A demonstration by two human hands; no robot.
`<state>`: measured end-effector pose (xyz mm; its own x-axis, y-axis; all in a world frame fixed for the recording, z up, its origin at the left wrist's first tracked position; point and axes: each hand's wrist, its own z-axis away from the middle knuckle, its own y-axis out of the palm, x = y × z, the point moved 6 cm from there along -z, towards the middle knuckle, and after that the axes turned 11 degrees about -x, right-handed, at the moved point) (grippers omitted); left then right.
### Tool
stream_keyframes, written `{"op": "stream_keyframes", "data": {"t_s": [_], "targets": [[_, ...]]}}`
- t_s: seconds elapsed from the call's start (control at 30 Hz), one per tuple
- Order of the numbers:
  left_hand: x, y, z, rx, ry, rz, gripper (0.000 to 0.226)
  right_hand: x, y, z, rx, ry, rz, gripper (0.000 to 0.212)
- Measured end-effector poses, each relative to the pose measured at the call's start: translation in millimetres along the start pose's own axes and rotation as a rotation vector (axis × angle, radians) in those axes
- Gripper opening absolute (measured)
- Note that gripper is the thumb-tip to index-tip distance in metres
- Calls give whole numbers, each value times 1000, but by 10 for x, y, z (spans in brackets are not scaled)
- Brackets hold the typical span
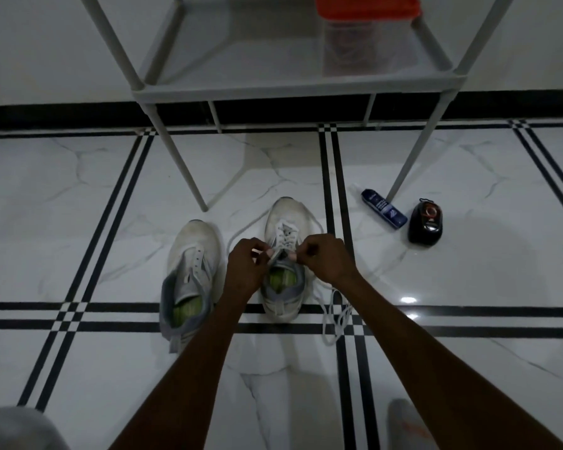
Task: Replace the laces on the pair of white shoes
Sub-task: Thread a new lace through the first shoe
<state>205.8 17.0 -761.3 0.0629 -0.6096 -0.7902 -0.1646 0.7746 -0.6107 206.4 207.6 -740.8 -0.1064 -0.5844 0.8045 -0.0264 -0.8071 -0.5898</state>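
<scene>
While lacing: right shoe (283, 254) half threaded
Fingers: left hand (244, 264), right hand (325, 258) each pinch lace (333, 315) ends
Next: feed upper eyelets between fingers

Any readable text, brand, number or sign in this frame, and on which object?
None can be read.
Blue bottle lying on the floor: pale label print, too blurred to read.
Black oval item beside it: red and white markings, too blurred to read.
White shoes: no legible branding.
</scene>
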Motion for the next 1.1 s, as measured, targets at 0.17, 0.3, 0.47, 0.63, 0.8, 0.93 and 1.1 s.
{"op": "stream_keyframes", "data": {"t_s": [0.17, 0.3, 0.47, 0.63, 0.8, 0.93, 1.1], "targets": [[-75, 48, 10, 124, 58, -352, 8, -56, -54, -48, -11, 15, 8, 20], [-152, 5, 41, 136, 138, -578, 17, -204, -83, -48, -59, 42, 17, 23], [-78, 0, 18, 161, 13, -381, 17, -246, -78, -12, 36, 137, -19, 24], [-215, -146, -95, 92, -254, 251, 29, -52, -221, -53, 88, 324, -427, 48], [-499, -125, -201, 80, -328, 602, 41, 253, -179, -192, 73, 376, -738, 38], [-518, -62, -250, 54, -324, 626, 29, 213, -63, -222, 67, 308, -624, 22], [-503, 8, -225, 139, -205, 460, 22, 110, 12, -232, 78, 250, -504, 41]]}}
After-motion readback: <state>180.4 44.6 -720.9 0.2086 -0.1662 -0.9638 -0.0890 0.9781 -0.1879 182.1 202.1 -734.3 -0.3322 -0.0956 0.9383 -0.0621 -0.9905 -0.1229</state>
